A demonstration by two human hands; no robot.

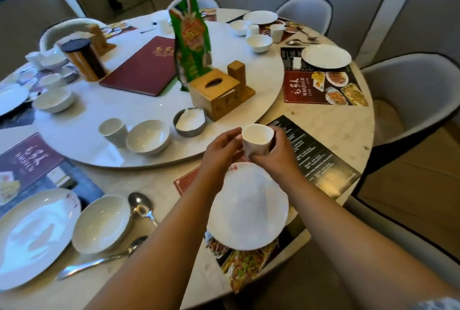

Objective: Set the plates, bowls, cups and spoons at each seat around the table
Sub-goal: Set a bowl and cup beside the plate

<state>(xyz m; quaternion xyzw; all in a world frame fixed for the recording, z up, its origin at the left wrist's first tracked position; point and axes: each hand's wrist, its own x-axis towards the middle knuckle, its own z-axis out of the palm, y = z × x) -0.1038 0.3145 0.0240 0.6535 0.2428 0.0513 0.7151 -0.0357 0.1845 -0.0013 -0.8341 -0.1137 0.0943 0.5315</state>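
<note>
Hands come first: the left hand (221,146) and the right hand (275,153) both hold one small white cup (257,141), with fingers curled round its sides. The cup is up in the air, upright, just past the far edge of a white plate (249,207). That plate sits on a paper mat (321,160) at the near seat, on the marble table (331,120). The cup looks light and stiff, with smooth, shiny sides, so it may slip, and it would likely break if it fell. Holding it round the middle, as both hands do now, seems a safe way. I think the cup will be set down near the plate, but this seat has no bowl or spoon yet. To the left, another seat has a big plate (32,237), a bowl (100,223) just beside it, and two spoons (104,258) close by. Farther off, on the round turning top (82,133), a second cup (113,131) and a bowl (148,136) stand side by side, ready to be picked up. Behind them are a small metal dish (190,123), a wooden tissue box (216,97), a green bag (191,38) and a red menu book (144,67). On the far right, another plate (326,56) is already at its seat.
</note>
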